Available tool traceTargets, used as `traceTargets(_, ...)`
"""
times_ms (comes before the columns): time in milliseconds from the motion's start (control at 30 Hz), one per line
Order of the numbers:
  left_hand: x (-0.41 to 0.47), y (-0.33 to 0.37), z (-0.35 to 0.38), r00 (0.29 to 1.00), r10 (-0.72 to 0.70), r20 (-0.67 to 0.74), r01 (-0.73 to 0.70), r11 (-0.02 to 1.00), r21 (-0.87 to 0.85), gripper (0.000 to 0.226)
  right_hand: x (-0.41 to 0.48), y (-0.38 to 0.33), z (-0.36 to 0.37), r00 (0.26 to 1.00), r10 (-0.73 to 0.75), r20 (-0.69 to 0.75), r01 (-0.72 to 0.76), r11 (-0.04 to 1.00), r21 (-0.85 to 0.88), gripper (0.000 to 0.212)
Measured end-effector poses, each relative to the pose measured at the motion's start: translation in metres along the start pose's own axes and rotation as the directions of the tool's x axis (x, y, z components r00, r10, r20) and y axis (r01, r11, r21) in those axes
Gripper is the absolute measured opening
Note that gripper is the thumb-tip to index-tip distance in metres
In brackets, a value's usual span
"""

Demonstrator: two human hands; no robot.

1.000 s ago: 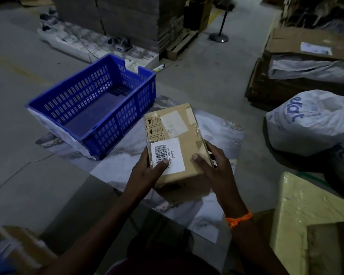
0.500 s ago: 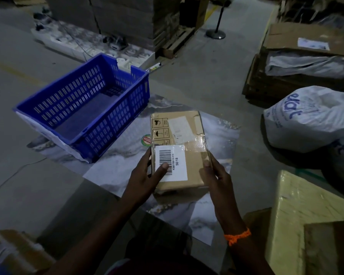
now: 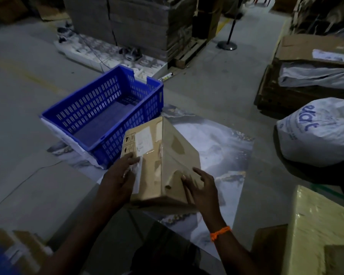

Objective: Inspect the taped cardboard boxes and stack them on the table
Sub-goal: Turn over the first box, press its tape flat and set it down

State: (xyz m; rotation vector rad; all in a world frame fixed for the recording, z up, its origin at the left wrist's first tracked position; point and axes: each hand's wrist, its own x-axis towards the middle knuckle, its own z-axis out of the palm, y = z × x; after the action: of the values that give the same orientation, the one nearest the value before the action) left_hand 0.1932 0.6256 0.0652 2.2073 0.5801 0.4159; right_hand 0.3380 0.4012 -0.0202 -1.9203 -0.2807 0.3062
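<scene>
A taped brown cardboard box (image 3: 167, 155) is held tilted above the marble-patterned table top (image 3: 222, 147), one long edge turned up toward me. My left hand (image 3: 119, 175) presses on its labelled left face, covering most of the white barcode label. My right hand (image 3: 201, 187), with an orange thread at the wrist, grips the plain right face near its lower corner. Handling symbols and a pale sticker show on the far part of the left face.
An empty blue slotted crate (image 3: 107, 114) stands on the table's left part, just beyond the box. More taped boxes (image 3: 18, 251) lie at bottom left. A yellow wrapped block (image 3: 322, 225) sits at lower right, a white sack (image 3: 322, 133) and flattened cartons (image 3: 314, 54) beyond it.
The box has been rotated from label-up to standing on an edge, so a plain side now faces up-right. My left hand slid over the barcode label; my right hand shifted onto the plain face.
</scene>
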Motion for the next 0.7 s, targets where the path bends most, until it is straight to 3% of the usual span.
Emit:
traceTargets(67,-0.002,0.008,-0.002,0.996,-0.091,0.021,0.091,0.996,0.004,0.04,0.011,0.025,-0.005,0.986,0.164,-0.021,-0.165,0.98,-0.108,0.091)
traceTargets(167,-0.003,0.014,-0.007,0.976,-0.209,0.068,0.211,0.977,-0.023,0.073,0.016,0.046,-0.016,0.9,0.43,0.072,-0.425,0.902,-0.078,0.086)
traceTargets(233,-0.002,0.011,-0.008,0.971,-0.229,0.069,0.23,0.973,-0.005,0.092,0.015,0.05,-0.019,0.853,0.491,0.176,-0.501,0.866,0.012,0.077)
traceTargets(333,-0.001,0.005,-0.007,0.968,-0.225,0.11,0.227,0.974,-0.011,0.1,0.008,0.048,-0.014,0.865,0.441,0.24,-0.478,0.869,0.126,0.043)
traceTargets(433,0.001,-0.003,-0.008,0.958,-0.225,0.177,0.237,0.97,-0.053,0.092,0.002,0.05,-0.016,0.9,0.408,0.153,-0.432,0.881,0.192,0.015)
traceTargets(600,-0.007,-0.019,0.008,0.977,-0.096,0.189,0.13,0.976,-0.173,0.065,-0.003,0.056,-0.048,0.943,0.33,0.031,-0.328,0.917,0.228,0.024)
traceTargets(700,-0.015,-0.028,0.032,0.966,-0.097,0.239,0.152,0.963,-0.224,0.06,-0.004,0.053,-0.069,0.964,0.257,-0.063,-0.242,0.952,0.187,0.017)
